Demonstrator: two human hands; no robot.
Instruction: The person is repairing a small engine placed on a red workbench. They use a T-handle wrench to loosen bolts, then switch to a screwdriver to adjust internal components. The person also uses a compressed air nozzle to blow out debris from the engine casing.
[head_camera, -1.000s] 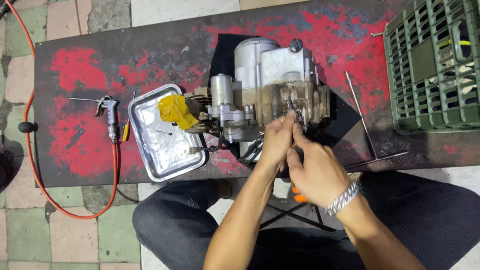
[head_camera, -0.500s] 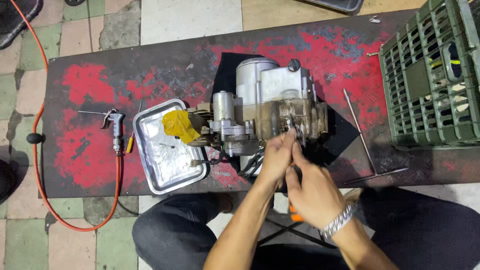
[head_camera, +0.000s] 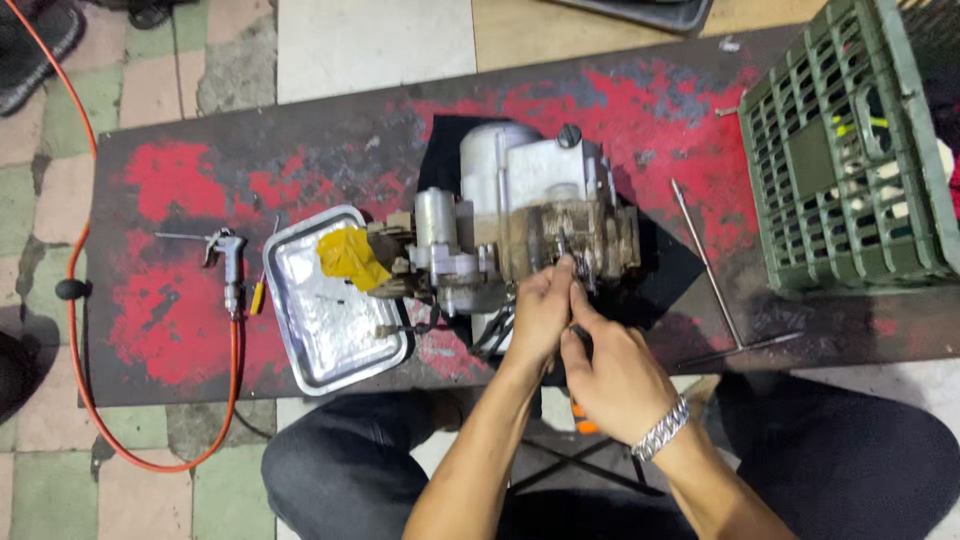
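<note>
A grimy metal engine block (head_camera: 530, 215) lies on a black mat in the middle of a worn red-and-black bench (head_camera: 180, 290). My left hand (head_camera: 540, 312) rests its fingertips on the block's dirty front face. My right hand (head_camera: 612, 372), with a metal bracelet on the wrist, sits just behind it, fingers pinched near the same spot. What the fingers pinch is too small to tell. A yellow rag (head_camera: 350, 257) is tucked at the block's left end.
A shiny metal tray (head_camera: 330, 320) lies left of the block. An air blow gun (head_camera: 228, 262) on an orange hose (head_camera: 75, 330) sits further left. A thin metal rod (head_camera: 705, 262) and a green plastic crate (head_camera: 850, 160) are on the right.
The view has shifted slightly, so everything sits a little lower and further right in the frame. Both hands stay at the same spot on the block's front face.
</note>
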